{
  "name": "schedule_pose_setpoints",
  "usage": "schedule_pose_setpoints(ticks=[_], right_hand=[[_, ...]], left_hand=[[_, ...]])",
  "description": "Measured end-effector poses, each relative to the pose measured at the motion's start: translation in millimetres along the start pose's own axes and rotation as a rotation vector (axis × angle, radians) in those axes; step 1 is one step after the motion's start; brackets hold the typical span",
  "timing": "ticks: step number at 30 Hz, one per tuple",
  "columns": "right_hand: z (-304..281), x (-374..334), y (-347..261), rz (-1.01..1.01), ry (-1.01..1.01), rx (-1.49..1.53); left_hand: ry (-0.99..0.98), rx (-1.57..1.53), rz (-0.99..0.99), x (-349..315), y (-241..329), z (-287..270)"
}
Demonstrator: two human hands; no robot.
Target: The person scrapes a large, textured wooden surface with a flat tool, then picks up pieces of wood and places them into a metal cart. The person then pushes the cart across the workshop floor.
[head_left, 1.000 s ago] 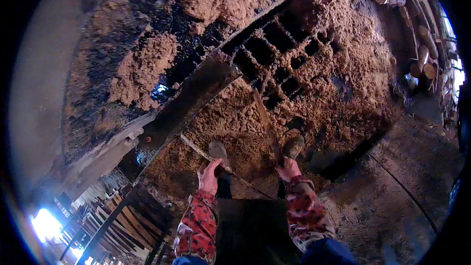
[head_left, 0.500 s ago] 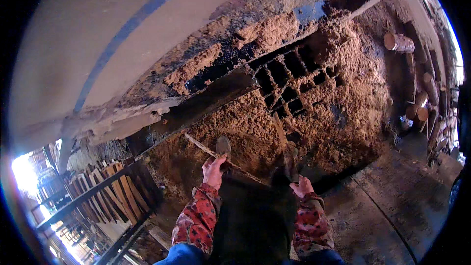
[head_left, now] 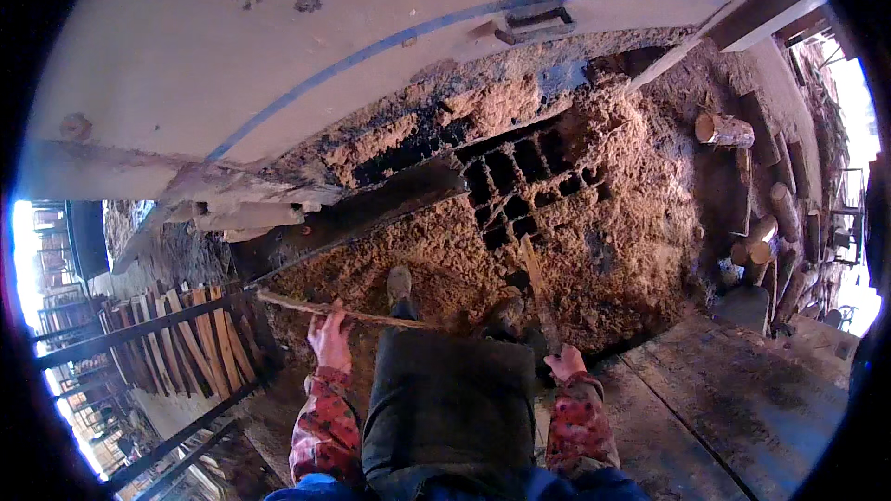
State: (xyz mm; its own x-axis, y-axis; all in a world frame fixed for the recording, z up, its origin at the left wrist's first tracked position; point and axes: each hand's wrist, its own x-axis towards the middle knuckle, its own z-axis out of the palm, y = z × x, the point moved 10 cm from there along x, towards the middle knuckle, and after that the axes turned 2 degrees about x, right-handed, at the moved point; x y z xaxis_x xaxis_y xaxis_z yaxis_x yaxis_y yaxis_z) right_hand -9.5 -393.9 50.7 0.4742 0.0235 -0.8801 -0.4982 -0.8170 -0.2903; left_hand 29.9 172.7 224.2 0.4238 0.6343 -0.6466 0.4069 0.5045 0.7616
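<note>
My left hand (head_left: 330, 341) is closed round a long, thin wooden stick (head_left: 385, 320), held roughly level above the sawdust in front of my left boot (head_left: 399, 284). In my right hand (head_left: 564, 365) is the near end of a flat wooden slat (head_left: 535, 278). The slat points away from me, its far tip at the near edge of a dark metal grate (head_left: 501, 172). Brown sawdust (head_left: 640, 232) is heaped round the grate and clings to its bars. My other boot stands in shadow beside the slat.
A large pale machine housing (head_left: 306, 46) with a blue curved stripe arches over the far side. Cut logs (head_left: 726, 131) lie at the right. Upright boards (head_left: 200, 339) lean behind a dark rail (head_left: 139, 329) on the left. A metal floor plate (head_left: 687, 399) spans the lower right.
My left hand has moved left and nearer to me, carrying the stick along. The slat stays in my right hand, near the grate. The whole view has turned and shifted.
</note>
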Motion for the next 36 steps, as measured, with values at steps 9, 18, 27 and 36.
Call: schedule_pose_setpoints(ticks=[9,18,27,36], right_hand=[[-20,-38,17,-0.023,0.112,-0.045],[27,-95,104,0.125,0.323,-0.213],[-1,-129,-8,-0.100,0.355,-0.389],[-50,-65,-105,-0.229,0.290,-0.404]], left_hand=[[0.158,0.193,0.489,-61,123,-73],[-0.002,0.268,0.329,-10,91,-152],[0.123,0.350,0.000,-5,-16,-299],[0.040,0.034,-0.279,-36,-96,-331]])
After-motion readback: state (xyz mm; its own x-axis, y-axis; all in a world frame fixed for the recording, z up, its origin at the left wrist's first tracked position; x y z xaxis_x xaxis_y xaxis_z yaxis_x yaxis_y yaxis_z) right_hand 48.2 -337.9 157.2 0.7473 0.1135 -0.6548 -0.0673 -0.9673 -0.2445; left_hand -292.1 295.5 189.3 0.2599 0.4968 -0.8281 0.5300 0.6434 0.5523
